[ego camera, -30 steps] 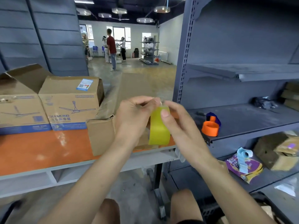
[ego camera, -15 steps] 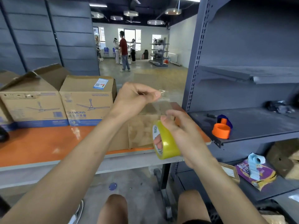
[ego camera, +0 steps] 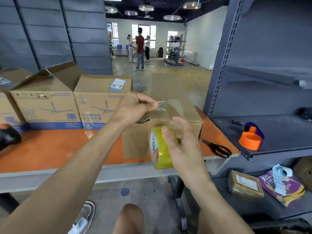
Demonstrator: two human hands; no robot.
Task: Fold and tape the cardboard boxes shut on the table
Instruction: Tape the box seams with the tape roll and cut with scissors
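Observation:
A small plain cardboard box (ego camera: pixel 135 142) stands at the front of the orange table (ego camera: pixel 50 149). My right hand (ego camera: pixel 182 146) grips a yellowish roll of clear tape (ego camera: pixel 160 149) in front of the box, thumb on the roll's outer face. My left hand (ego camera: pixel 135 107) pinches the free end of the tape strip (ego camera: pixel 161 105) above the box top. A stretch of clear tape runs from the roll up to that pinch. Two printed fan boxes (ego camera: pixel 99 102) (ego camera: pixel 43 105) stand behind on the table, the left one with flaps up.
Black scissors (ego camera: pixel 217 149) lie at the table's right corner. A grey metal shelf unit (ego camera: pixel 270 129) at right holds an orange tape dispenser (ego camera: pixel 249 141), a small parcel (ego camera: pixel 244 184) and a purple packet (ego camera: pixel 283 188). A black and orange object (ego camera: pixel 8 135) sits far left. People stand far behind.
My hands moved apart: the left hand drew the tape end up and away while the right hand dropped with the roll, so a strip is pulled out. The view shifted right.

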